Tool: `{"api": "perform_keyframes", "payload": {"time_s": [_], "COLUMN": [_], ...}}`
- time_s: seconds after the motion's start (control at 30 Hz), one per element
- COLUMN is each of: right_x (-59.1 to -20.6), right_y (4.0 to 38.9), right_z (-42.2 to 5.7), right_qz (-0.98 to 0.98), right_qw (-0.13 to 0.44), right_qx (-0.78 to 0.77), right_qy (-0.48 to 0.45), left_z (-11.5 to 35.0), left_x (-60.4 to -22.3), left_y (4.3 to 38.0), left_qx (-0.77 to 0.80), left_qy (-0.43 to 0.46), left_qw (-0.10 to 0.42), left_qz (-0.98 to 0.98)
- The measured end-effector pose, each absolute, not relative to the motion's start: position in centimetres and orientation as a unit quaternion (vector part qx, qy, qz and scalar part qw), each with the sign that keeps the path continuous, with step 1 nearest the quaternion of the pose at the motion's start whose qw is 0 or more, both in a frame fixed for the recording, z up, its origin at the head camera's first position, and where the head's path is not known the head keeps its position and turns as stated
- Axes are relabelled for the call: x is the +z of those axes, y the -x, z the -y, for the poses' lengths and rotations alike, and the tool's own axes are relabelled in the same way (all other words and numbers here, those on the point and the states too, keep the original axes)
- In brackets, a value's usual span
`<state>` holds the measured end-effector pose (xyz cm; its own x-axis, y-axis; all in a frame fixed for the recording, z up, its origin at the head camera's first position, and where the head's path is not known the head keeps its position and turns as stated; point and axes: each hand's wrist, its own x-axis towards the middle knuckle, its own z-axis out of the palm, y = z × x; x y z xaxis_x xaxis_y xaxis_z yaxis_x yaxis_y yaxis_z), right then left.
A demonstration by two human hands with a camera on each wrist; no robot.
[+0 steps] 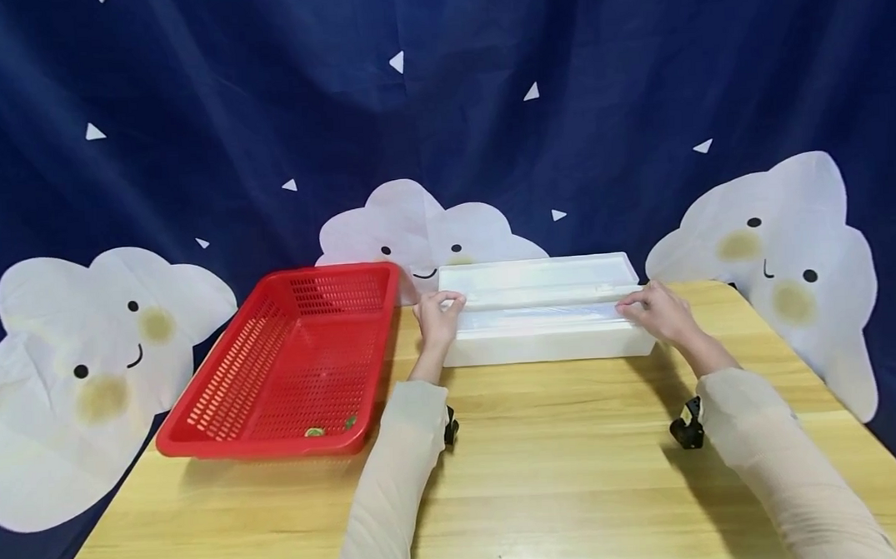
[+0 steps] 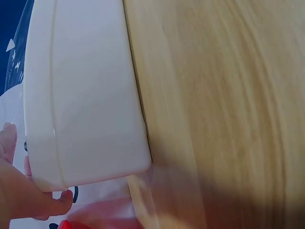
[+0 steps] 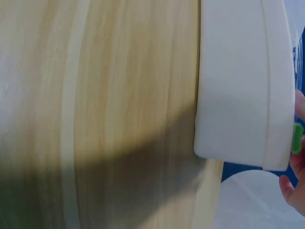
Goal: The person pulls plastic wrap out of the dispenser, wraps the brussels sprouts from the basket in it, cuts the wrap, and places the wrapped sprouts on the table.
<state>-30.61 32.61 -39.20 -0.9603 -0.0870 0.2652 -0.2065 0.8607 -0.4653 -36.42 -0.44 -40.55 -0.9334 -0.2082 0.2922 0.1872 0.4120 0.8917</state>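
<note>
A long white plastic box point(image 1: 549, 348) lies crosswise toward the back of the table, its lid point(image 1: 538, 272) tipped up behind it. Clear plastic film point(image 1: 540, 315) shows in the opening. Along the opening runs a slim white bar point(image 1: 546, 297). My left hand point(image 1: 436, 317) pinches the bar's left end, fingertips over the box's corner. At the right end, my right hand point(image 1: 661, 310) pinches the bar between thumb and fingers. A green tab point(image 3: 298, 138) shows between those fingers in the right wrist view. Shiny film point(image 2: 18, 52) stands beyond the box's edge in the left wrist view.
A red slotted plastic basket point(image 1: 380, 357) stands left of the box. Two small green pieces point(image 1: 315, 432) lie in its near end. The wooden table point(image 1: 547, 475) fills the front. Behind hangs a dark blue curtain point(image 1: 480, 145) with cloud shapes.
</note>
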Motion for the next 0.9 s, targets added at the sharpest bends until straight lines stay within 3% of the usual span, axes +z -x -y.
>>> {"api": "perform_keyframes", "payload": {"time_s": [0.37, 0.6, 0.8, 0.9], "right_x": [-38.8, -38.0, -38.2, -38.5], "right_y": [30.5, 31.2, 31.7, 31.9], "right_z": [-32.5, -32.5, -32.8, -33.0], "right_qz": [0.966, 0.962, 0.943, 0.93], "right_qw": [0.129, 0.179, 0.189, 0.18], "right_qx": [0.214, 0.193, 0.268, 0.316], "right_qy": [-0.07, -0.068, -0.059, -0.059], "left_z": [0.4, 0.7, 0.7, 0.9], "left_x": [-40.6, -40.3, -40.8, -42.2], "left_y": [36.6, 36.9, 38.1, 39.4], "left_qx": [-0.534, -0.528, -0.545, -0.538], "left_qy": [0.003, -0.002, 0.002, 0.018], "left_qw": [0.208, 0.212, 0.215, 0.242], "left_qz": [0.82, 0.822, 0.811, 0.808]}}
